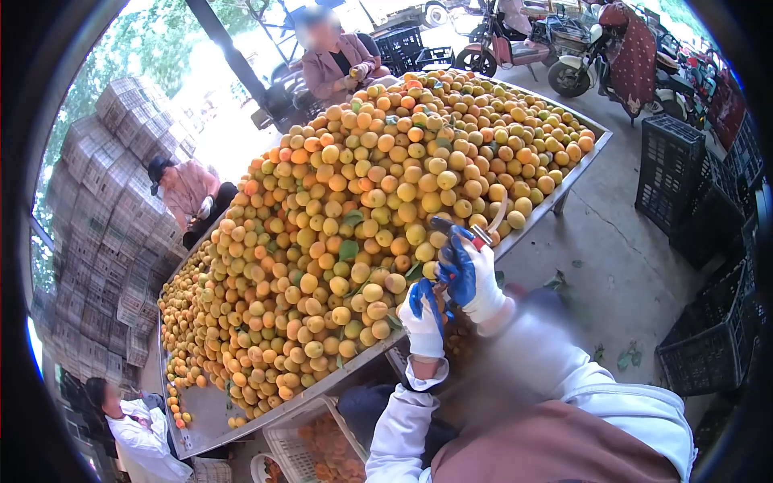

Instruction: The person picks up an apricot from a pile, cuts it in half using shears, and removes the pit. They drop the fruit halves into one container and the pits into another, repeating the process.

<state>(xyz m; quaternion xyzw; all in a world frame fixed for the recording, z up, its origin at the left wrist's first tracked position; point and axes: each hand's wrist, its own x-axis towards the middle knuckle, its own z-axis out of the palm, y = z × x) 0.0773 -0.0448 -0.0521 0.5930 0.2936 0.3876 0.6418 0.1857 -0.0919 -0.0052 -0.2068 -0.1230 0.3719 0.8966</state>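
A large heap of orange-yellow fruit [322,225] covers the metal-edged table [564,173]. At the table's near edge, my left hand [423,315], in a white glove with blue coating, has its fingers bent together; what they hold is too small to name. Close beside it, my right hand [473,270], gloved the same way, is closed around a small tool with a red and metal part [481,238]. A curved, pale strip [500,211] extends above this hand over the fruit. Green leaves [349,250] lie among the fruit.
A white crate [294,451] with orange pieces stands below the near edge. Black crates [708,338] line the right side. Across the table sits a person [330,68]; two others [189,189] are at the left. Stacked crates [113,201] rise behind them; scooters [580,64] stand at the back.
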